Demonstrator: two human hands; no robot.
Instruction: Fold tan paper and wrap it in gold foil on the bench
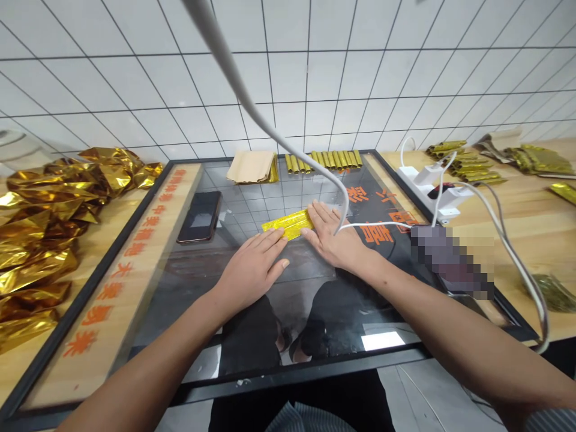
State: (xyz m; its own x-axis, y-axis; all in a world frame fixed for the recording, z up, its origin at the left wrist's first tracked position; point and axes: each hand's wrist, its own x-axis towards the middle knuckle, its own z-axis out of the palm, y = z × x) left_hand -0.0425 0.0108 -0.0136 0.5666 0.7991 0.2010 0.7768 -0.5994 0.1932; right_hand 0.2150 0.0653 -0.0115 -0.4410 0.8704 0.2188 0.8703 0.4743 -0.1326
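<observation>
A sheet of shiny gold paper [290, 225] lies flat on the glass-topped panel [252, 204], a crease showing along it. My left hand [256, 267] rests palm down with its fingertips on the sheet's near edge, thumb apart from the fingers. Across the sheet's right end lies my right hand [335, 240], fingers stretched out and thumb on the paper. That hand covers part of the right end. Neither hand grips anything. Behind them are a stack of tan-backed paper [252, 166] and a row of gold paper rolls [335, 160].
Crumpled gold foil pieces [67, 204] cover the table's left side. A phone [199, 217] lies on the glass. At the right are a white power strip [423, 189], more gold rolls [468, 165] and a pixelated patch. A white cable [252, 102] hangs in front of the right hand.
</observation>
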